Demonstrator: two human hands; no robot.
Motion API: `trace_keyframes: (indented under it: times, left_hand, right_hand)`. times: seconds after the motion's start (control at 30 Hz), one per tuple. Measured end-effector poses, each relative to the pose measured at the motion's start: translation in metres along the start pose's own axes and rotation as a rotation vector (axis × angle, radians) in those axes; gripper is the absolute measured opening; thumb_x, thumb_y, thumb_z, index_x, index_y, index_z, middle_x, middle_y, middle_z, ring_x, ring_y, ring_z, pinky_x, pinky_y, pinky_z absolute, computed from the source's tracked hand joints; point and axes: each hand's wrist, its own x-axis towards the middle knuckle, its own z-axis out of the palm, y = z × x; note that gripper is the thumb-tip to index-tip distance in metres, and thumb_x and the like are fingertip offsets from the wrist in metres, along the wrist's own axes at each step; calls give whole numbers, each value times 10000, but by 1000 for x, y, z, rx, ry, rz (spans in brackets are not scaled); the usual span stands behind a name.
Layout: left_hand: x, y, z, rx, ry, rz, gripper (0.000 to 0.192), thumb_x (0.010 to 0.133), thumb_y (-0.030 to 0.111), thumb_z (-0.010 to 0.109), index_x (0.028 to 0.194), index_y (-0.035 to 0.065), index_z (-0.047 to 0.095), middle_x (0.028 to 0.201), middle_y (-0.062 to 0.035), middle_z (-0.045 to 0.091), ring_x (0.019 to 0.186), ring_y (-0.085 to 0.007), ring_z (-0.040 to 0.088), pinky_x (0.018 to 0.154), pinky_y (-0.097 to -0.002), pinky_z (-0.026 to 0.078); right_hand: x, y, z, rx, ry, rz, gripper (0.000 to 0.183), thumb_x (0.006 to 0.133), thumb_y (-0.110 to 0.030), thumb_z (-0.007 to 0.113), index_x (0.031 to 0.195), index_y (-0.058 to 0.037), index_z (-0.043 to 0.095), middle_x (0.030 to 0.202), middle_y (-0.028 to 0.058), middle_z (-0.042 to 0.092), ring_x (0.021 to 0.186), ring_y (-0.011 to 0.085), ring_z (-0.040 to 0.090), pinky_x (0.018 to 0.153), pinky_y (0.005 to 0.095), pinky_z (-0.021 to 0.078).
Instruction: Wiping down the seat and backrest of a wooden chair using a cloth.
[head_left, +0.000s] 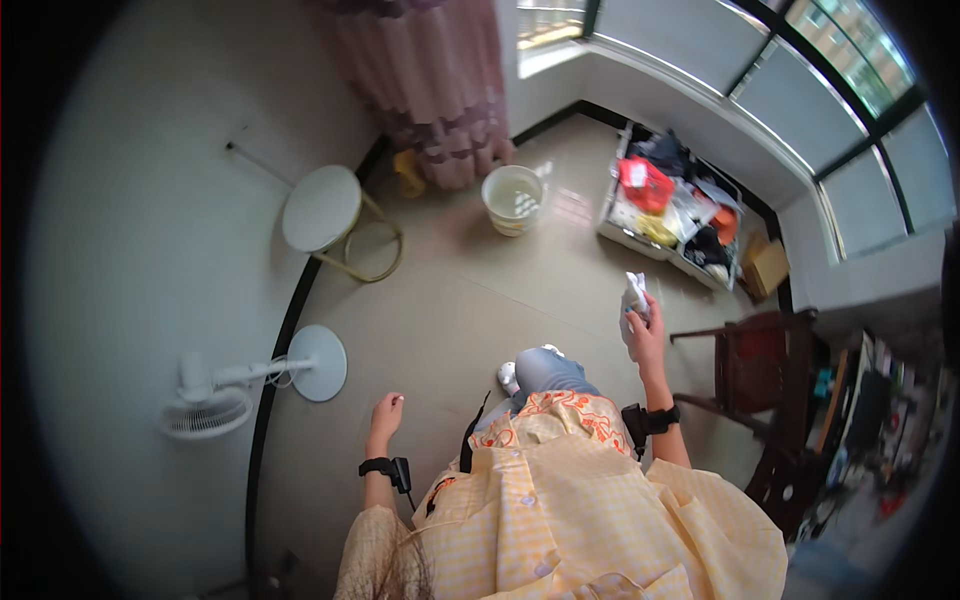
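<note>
My right hand (646, 330) is raised at the right of centre, gripping a crumpled white and grey cloth (634, 297); I cannot tell what kind of cloth it is. My left hand (387, 417) hangs at the left of my body with its fingers curled in and nothing visible in them. Beyond both hands, a white bucket (514, 201) with clear water in it stands on the tiled floor. An open suitcase (637, 241), filled with clothes and plastic bags, lies past my right hand under the windows.
A round white-topped stool (322, 208) and a white pedestal fan (317, 363) are by the left wall. A pink curtain (457, 97) hangs at the back. On the right are a dark wooden chair (757, 360), a cardboard box (766, 268) and a cluttered desk (840, 420).
</note>
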Motion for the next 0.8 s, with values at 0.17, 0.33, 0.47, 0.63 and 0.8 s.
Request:
trace_keyframes:
  times: [0.17, 0.33, 0.47, 0.63, 0.8]
  left_hand:
    - [-35, -52, 0, -189, 160, -162, 289, 939, 256, 522, 1064, 18, 628, 970, -190, 674, 920, -340, 647, 821, -403, 499]
    - [-63, -101, 18, -397, 335, -374, 274, 928, 254, 536, 1039, 20, 626, 951, -171, 673, 903, -327, 642, 806, -393, 496]
    - [-86, -145, 53, -558, 508, -580, 264, 919, 243, 538, 1023, 15, 620, 923, -158, 668, 868, -316, 636, 798, -396, 494]
    - [-84, -125, 64, -873, 732, -783, 242, 917, 222, 507, 1020, 43, 632, 900, -125, 678, 836, -259, 637, 770, -368, 507]
    - [-123, -102, 109, -887, 808, -917, 252, 963, 210, 461, 1055, 37, 619, 950, -131, 690, 822, -226, 659, 771, -351, 513]
  right_hand:
    - [49, -27, 129, 26, -306, 46, 405, 912, -161, 596, 1295, -96, 483, 1115, 38, 581, 977, 120, 549, 858, 272, 439]
    - [90, -56, 298, -92, -628, 74, 471, 917, -238, 592, 1341, -81, 458, 1143, 60, 582, 1059, 159, 517, 900, 307, 415]
    - [124, -44, 455, -112, -861, 72, 454, 878, -230, 632, 1287, -91, 494, 1050, 49, 574, 956, 165, 547, 835, 326, 468]
    - [225, 28, 646, -383, -816, -414, 523, 770, -220, 699, 1251, -95, 538, 1136, 190, 580, 1080, 344, 544, 935, 413, 433]
    - [223, 28, 770, -702, -940, -676, 516, 764, -196, 702, 1247, -106, 546, 1188, 208, 555, 1111, 382, 510, 963, 447, 424]
